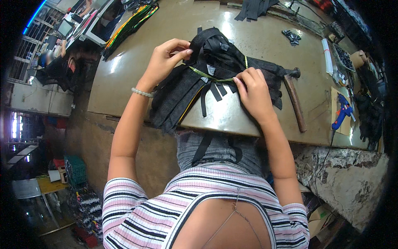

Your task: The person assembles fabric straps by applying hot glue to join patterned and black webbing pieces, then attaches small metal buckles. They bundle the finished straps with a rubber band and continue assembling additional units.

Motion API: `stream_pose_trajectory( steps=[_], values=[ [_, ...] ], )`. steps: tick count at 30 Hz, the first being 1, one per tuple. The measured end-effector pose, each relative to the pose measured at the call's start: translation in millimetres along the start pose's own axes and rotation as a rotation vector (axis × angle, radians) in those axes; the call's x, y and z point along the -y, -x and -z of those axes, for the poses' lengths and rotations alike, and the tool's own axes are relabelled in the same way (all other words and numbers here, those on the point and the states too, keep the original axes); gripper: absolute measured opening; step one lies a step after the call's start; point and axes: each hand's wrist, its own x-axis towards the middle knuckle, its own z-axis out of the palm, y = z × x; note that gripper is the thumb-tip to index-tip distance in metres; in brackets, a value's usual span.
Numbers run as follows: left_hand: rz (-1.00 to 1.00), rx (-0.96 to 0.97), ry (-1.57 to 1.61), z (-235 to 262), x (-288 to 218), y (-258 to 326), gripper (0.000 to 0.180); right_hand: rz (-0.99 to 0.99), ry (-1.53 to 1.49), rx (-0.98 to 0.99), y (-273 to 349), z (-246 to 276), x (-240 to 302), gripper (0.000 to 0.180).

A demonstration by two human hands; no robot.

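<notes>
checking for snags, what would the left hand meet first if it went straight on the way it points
Most likely the black strap loop of the bundle, right at the fingertips of the left hand; whether they already touch is hard to tell.

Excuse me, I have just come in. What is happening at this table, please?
At the table, a person handles a bundle of black fabric pieces. The left hand holds a looped black strap; the right hand pinches a yellow-green band lying across the bundle. A hammer lies to its right, and a blue glue gun farther right.
</notes>
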Motion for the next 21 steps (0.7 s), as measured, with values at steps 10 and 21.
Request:
stream_pose_trajectory(
  steps=[10, 21],
  values=[
    [-0.179, 0.082, -0.341, 4.9, -5.2, 24.1, 0.027, -0.045, 0.004, 0.04, 1.4, -1.2, 1.1, 0.01],
    [-0.501, 0.162, -0.58, 1.9, -2.6, 43.7, 0.029, -0.039, -0.003, 0.035, 3.1, -2.0, -0.9, 0.01]
  ],
)
